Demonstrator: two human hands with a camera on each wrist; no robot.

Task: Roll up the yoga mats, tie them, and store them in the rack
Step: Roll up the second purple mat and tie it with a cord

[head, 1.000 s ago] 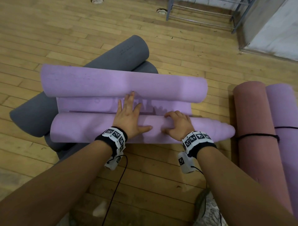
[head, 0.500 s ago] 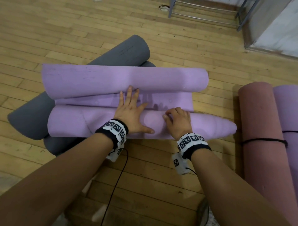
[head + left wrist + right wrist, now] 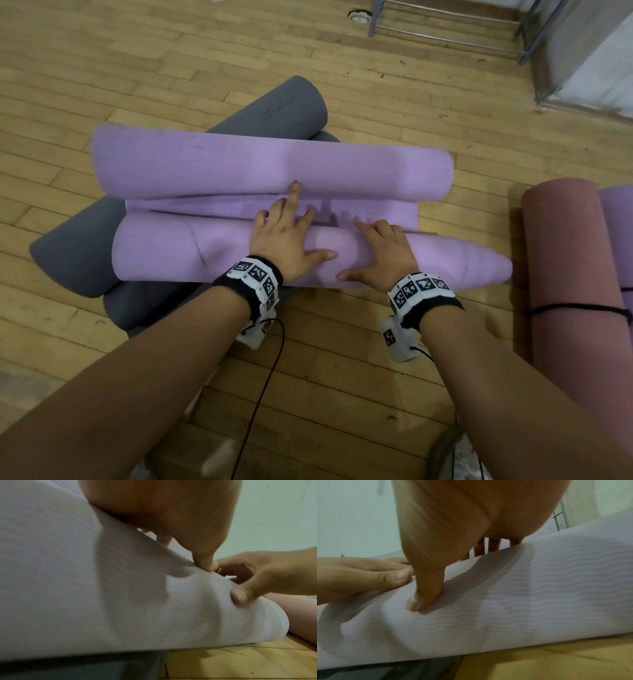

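A purple yoga mat (image 3: 171, 253) lies across a grey mat on the wood floor. Its near part is a thick roll, its far end (image 3: 239, 168) curls up into a second roll, and a narrow flat strip lies between them. My left hand (image 3: 284, 236) presses flat on the near roll, fingers spread, the middle fingertip touching the far curl. My right hand (image 3: 383, 250) arches over the same roll, fingers curled over its top and thumb pressed on the near side. In the wrist views the mat (image 3: 85, 588) (image 3: 522, 595) fills the frame under both palms.
The grey mat (image 3: 284, 106) underneath has both ends rolled. On the right lie a rolled pink mat (image 3: 568, 257) tied with black cord (image 3: 575, 308) and a rolled purple one (image 3: 620, 222). A metal rack (image 3: 445, 20) stands at the far right by a wall corner (image 3: 599, 68).
The near roll has moved forward, so the flat strip between the two rolls is narrower. My left fingers now reach the far curl. My right thumb has spread out sideways.
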